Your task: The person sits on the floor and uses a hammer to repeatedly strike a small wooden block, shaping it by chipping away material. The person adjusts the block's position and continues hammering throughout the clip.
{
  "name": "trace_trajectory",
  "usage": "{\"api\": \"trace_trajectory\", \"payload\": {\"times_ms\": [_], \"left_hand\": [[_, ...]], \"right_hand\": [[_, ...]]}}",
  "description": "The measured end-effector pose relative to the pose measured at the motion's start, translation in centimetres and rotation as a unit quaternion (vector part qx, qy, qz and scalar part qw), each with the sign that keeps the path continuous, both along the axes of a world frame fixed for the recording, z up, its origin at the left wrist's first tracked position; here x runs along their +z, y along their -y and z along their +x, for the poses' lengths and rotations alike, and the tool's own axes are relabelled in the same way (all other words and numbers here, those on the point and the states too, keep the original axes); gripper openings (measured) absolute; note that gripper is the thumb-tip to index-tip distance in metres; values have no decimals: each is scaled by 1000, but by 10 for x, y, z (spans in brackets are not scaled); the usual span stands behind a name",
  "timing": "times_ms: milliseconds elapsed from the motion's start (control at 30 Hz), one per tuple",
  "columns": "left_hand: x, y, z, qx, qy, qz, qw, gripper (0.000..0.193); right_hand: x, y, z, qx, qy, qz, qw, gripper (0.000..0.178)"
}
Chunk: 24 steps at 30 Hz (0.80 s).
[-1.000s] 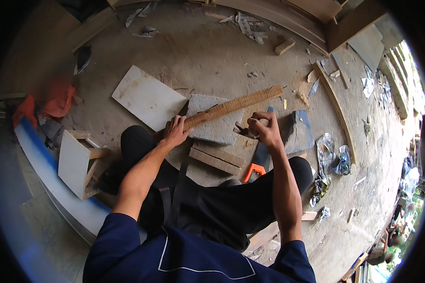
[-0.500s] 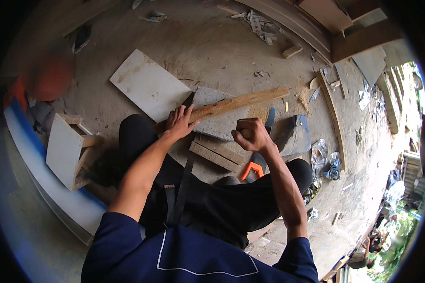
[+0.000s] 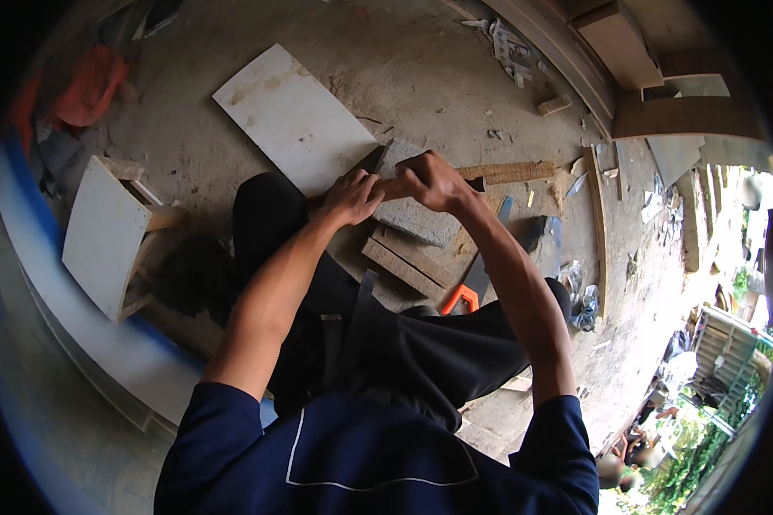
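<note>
A long wooden strip [image 3: 517, 172] lies across a grey concrete block [image 3: 425, 225] in front of my crossed legs. My left hand [image 3: 350, 199] is closed on the strip's near-left part, by my knee. Just right of it, my right hand [image 3: 436, 182] is a fist low over the strip, closed round a tool's handle. A dark metal end [image 3: 473, 184] of that tool shows past my knuckles; its exact kind is hidden. Beside the block, nearer to me, lie short wood pieces [image 3: 406, 262] and a handsaw [image 3: 462, 299] with an orange handle.
A white board [image 3: 292, 107] lies on the floor beyond my left hand. To the left stands a small white-sided wooden box frame [image 3: 103, 240]. A long batten [image 3: 599, 240], plastic scraps [image 3: 586, 305] and sawdust [image 3: 567, 184] lie to the right. Wooden furniture [image 3: 687, 116] stands at the far right.
My right fist has moved left and forward, down to the strip beside my left hand. My left hand's fingers have curled in. The whole view has shifted slightly.
</note>
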<state>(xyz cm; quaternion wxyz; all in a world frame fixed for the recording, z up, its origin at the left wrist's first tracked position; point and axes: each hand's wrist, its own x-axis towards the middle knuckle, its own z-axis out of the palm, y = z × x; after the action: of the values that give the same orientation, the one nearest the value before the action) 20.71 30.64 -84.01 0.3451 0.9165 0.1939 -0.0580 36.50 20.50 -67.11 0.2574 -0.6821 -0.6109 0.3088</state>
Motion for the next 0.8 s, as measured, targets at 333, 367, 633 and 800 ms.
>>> {"api": "trace_trajectory", "payload": {"times_ms": [333,367,633,800], "left_hand": [[-42,-42,-8,193,-116,-96,970,65],[-54,-48,-10,207,-173,-108,957,71],[-20,-30,-6,205,-157,-67,964,74],[-19,-33,-4,191,-155,-79,966,72]], "right_hand": [[-30,-26,-75,38,154,-80,984,33],[-33,-33,-85,35,159,-73,984,33],[-21,-17,-57,-17,55,-6,998,31],[-18,-7,-37,17,-47,8,999,34]]}}
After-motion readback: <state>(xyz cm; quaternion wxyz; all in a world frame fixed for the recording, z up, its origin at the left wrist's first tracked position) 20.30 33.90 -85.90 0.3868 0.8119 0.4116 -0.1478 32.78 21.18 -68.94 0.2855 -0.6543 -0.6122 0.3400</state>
